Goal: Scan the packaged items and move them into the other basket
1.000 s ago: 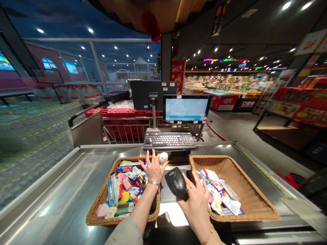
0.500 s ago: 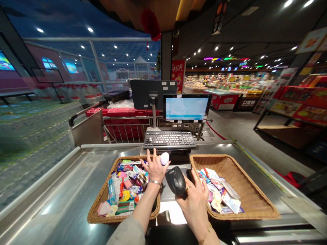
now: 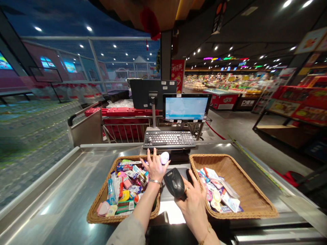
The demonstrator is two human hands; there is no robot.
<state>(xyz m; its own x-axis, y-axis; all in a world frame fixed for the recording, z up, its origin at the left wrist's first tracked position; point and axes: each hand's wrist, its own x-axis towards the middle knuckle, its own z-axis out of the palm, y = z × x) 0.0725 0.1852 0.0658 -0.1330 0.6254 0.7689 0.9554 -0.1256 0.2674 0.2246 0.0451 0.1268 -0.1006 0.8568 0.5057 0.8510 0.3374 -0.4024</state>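
Between the thumb and index finger of my left hand (image 3: 155, 169) is a white egg-shaped item (image 3: 164, 157) with pale purple marks; the other fingers are spread. This hand is over the right rim of the left wicker basket (image 3: 95, 207), which is filled with small packaged goods (image 3: 127, 183). My right hand (image 3: 192, 200) grips a black barcode scanner (image 3: 174, 182), its head tilted toward my left hand. Beside it, the right wicker basket (image 3: 255, 190) has a smaller heap of packets (image 3: 219, 192) along its left side.
Ahead stand a keyboard (image 3: 169, 139), a lit screen (image 3: 186, 108) and the dark back of a second monitor (image 3: 145, 93). Both baskets rest on a metal counter (image 3: 61, 183) with a raised left edge. Behind is a metal cart (image 3: 125, 127); shelves (image 3: 296, 102) stand at the right.
The barcode scanner has tilted and shifted slightly left in my right hand. My left hand and the egg-shaped item stay almost in place.
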